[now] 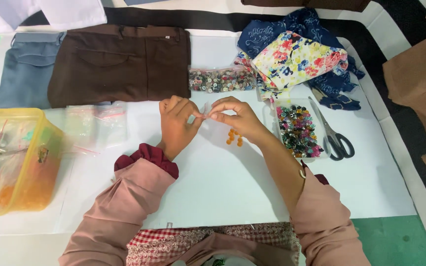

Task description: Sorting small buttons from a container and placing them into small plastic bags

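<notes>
White worktop [223,182] over black-and-white striped floor covering. Folded brown trousers [119,64] and blue trousers [25,69] at far edge, yellow tub [35,162] at left. Left hand [176,123] and right hand [235,118] both pinched on small clear bag [205,112], fingertips meeting. Orange buttons [234,137] lie just under right hand; tray of mixed buttons [298,130] and scissors [334,135] beside it.
</notes>
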